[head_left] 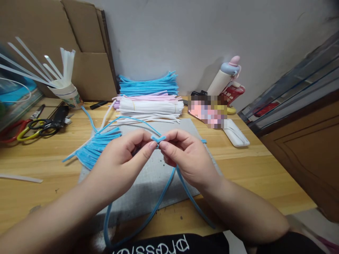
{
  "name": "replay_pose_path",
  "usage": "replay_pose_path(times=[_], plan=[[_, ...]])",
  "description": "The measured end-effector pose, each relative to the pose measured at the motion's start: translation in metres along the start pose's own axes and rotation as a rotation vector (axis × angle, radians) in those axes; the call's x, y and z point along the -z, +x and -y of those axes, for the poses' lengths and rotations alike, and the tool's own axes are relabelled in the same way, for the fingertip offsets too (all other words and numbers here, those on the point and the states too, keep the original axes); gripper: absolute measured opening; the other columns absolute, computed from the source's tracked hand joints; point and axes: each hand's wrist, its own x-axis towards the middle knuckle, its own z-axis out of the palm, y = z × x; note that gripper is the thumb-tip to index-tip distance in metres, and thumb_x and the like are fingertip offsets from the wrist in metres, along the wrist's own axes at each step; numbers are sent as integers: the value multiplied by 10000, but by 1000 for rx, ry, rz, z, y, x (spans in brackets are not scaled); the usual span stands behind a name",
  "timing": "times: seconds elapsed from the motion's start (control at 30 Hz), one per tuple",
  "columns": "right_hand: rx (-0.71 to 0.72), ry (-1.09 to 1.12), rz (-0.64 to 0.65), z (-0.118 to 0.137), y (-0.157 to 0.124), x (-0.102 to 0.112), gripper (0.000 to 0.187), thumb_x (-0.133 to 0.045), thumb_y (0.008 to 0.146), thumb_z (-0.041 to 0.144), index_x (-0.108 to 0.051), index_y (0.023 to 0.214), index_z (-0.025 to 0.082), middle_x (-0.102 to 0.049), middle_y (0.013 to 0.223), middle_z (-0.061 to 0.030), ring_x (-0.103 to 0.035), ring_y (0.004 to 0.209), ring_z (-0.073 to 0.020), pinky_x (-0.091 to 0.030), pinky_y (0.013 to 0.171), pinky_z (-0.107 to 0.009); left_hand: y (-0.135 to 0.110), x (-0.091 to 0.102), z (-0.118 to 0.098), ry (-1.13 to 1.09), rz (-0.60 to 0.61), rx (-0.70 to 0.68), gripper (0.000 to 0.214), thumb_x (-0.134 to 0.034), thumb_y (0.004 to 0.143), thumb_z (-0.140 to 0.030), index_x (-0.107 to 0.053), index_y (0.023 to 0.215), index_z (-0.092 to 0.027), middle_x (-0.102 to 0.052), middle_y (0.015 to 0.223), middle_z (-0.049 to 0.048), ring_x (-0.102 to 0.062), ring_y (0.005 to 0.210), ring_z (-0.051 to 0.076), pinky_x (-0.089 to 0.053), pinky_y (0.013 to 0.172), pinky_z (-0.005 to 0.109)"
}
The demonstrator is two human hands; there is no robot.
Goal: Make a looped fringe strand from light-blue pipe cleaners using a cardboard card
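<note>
Blue chenille, fuzzy and slim: a short stem (158,139) bent to a shallow V, in mid-air over the grey mat (148,192). Clock centred on this stem, 12 toward the wall.

Left hand (120,157), reaching in from 8: thumb and forefinger pinched together on the V's left side. Right hand (191,155), from 4: same pinch on the right side, other fingers curled under. Fingertips of the two hands nearly meet; only the tips of the V show above them.

Longer blue strands (162,199) hang below, a loop swinging round to 7, one tail running to 5. Hands hide the joins; cannot tell whether these belong to the pinched stem.

Handling, my judgement: next to no weight, soft pile outside, probably a thin wire core, so it should bend easily and hold a crease. Pile ought to grip well, little slip. Best hold is a fingertip pinch close to the bend, one each side; hard squeezing might flatten the fuzz, and cut ends may prick. Trailing lengths could snag or tug.

Around: fanned blue stems (99,150) at 9, scissors (22,130) farther out that way; paper cup (66,93) of pale strips at 10; blue bundle (148,86) and white bundle (150,106) near 12; bottle (219,81) toward 2; white pack (235,133) at 3.
</note>
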Motion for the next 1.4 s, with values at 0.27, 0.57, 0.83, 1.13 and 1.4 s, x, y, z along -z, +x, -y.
replay_pose_path(times=[0.27, 0.57, 0.83, 1.13, 1.4], plan=[[-49, 18, -10, -2, 1, -1, 209, -727, 731, 291, -559, 779, 177, -503, 554, 72, -431, 450, -45, -347, 413, -177, 1, -8, 3, -164, -82, 6, 58, -554, 879, -256, -545, 862, -201, -518, 675, -47, -472, 526, 60, -397, 483, 186], [-50, 10, -12, -6, 2, 2, 126, -676, 773, 257, -601, 819, 168, -553, 575, 53, -466, 450, -45, -347, 396, -165, 0, -13, 4, -351, -138, 44, 76, -580, 872, -218, -564, 947, -213, -595, 621, -57, -570, 488, 65, -448, 431, 146], [147, -169, -45, 0, -2, -3, 56, -663, 761, 183, -610, 773, 168, -581, 642, 35, -499, 538, -57, -412, 488, -201, -1, -15, 1, -361, -153, 62, 44, -608, 846, -193, -594, 887, -200, -634, 593, -54, -606, 473, 69, -475, 431, 133], [71, -164, -38, 4, -5, -5, 188, -714, 721, 308, -591, 746, 168, -580, 638, 34, -464, 508, -52, -380, 449, -199, -10, -19, 8, -13, -288, -117, 59, -600, 826, -171, -563, 798, -208, -606, 640, -38, -598, 528, 102, -486, 497, 229], [-52, -34, -8, 7, -7, -8, 281, -775, 655, 346, -558, 717, 178, -530, 585, 60, -433, 473, -45, -310, 414, -196, -14, -19, 9, 632, -385, -392, 90, -579, 819, -199, -586, 739, -239, -570, 541, -39, -549, 500, 120, -359, 477, 248]])
